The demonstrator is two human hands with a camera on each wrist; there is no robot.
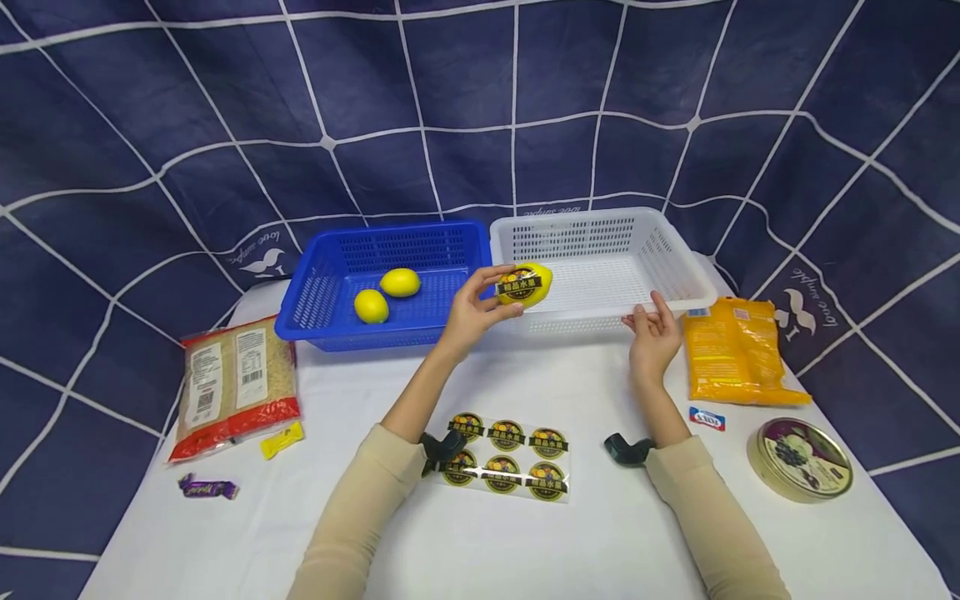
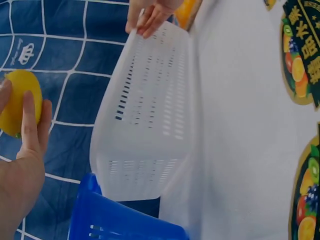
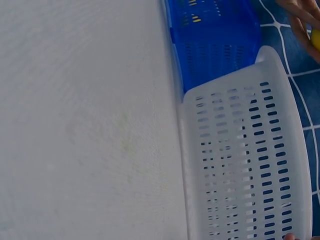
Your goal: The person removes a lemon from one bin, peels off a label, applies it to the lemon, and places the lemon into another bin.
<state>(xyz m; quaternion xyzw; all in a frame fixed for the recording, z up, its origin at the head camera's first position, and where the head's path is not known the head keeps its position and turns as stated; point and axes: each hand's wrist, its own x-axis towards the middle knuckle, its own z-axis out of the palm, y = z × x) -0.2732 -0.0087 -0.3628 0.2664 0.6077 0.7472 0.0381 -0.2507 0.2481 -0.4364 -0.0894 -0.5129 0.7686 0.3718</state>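
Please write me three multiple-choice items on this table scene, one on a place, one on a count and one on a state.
1. Where is the yellow lemon with the dark label?
A. Inside the blue basket
B. In the left hand, over the near rim of the white perforated plastic basket
C. On the sticker sheet

2. How many lemons lie in the blue perforated plastic basket?
A. Two
B. Four
C. None

3. What is the right hand doing?
A. Gripping the round tin
B. Lifting the orange packet
C. Touching the white basket's front rim

Answers: 1 B, the left hand pinches it above the white basket. 2 A, two unlabelled lemons rest there. 3 C, its fingers lie at that rim.
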